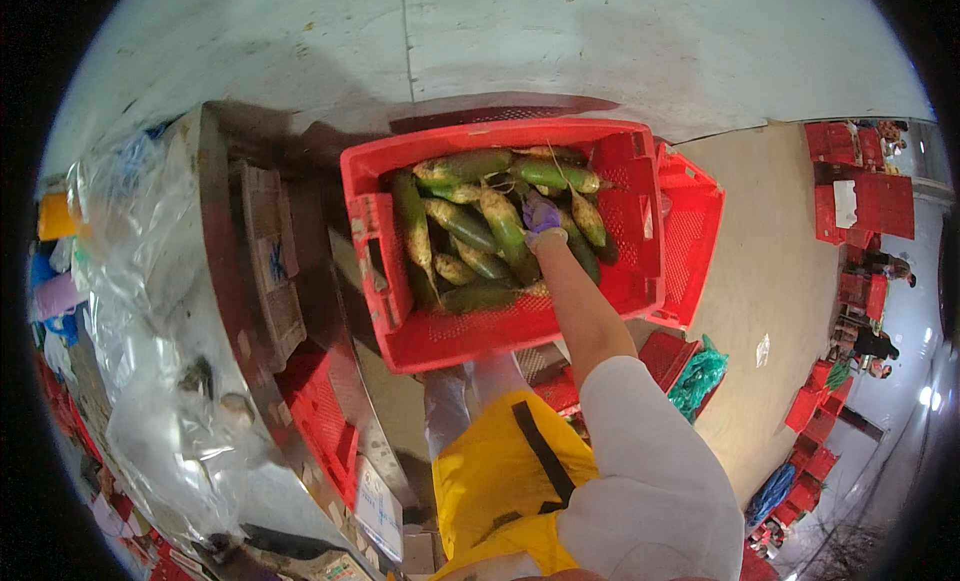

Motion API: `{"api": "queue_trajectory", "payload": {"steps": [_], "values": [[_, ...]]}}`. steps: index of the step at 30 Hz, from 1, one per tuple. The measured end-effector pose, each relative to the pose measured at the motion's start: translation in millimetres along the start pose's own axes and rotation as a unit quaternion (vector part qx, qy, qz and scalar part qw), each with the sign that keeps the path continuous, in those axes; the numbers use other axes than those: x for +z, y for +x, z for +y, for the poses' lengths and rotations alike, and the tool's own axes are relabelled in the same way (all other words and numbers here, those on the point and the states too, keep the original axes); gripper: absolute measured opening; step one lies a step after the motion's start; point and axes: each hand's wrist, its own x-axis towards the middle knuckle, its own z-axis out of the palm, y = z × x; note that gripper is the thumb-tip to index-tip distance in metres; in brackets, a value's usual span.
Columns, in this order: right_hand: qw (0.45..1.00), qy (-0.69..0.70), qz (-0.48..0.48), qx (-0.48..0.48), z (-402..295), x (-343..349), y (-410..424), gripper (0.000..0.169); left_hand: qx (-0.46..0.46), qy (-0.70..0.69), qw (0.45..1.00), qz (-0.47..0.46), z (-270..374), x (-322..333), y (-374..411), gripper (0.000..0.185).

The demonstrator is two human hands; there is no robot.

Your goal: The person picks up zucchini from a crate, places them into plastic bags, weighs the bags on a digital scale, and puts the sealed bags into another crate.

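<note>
My right hand [541, 212], in a purple glove, reaches down into a red plastic crate [457, 348]. It touches the pile of long green radishes [469, 224], several of them with pale, soil-marked tips and thin roots. One radish [506, 224] lies just left of the glove, and another [589, 217] with a long root lies to its right. The fingers are partly hidden among the radishes, so whether they grip one cannot be told. My left hand is out of view. The crate's lower right part shows bare perforated plastic.
Another red crate [686, 239] stands partly under the full one. At the left is a metal table [247, 461] covered with clear plastic sheeting [157, 341]. A green plastic bag [699, 378] sits in a crate at my right. Crates and people are farther right.
</note>
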Motion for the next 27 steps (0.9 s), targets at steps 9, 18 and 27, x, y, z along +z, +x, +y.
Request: {"api": "queue_trajectory", "payload": {"steps": [9, 18, 27], "values": [[0.926, 0.325, 0.077, 0.175, -58.3, 71.7, 34.3, 0.049, -0.036, 0.054, 0.997, 0.048, 32.8, 79.7, -49.1, 0.040], [0.928, 0.309, -0.154, 0.142, -70.9, 8.3, -161.8, 0.054, -0.076, 0.000, 0.995, 0.057, 50.2, 60.4, -79.2, 0.037], [0.780, 0.103, -0.615, 0.047, -70.5, 93.6, -476.3, 0.074, -0.126, -0.340, 0.926, -0.109, 101.5, 43.7, -47.8, 0.033]]}}
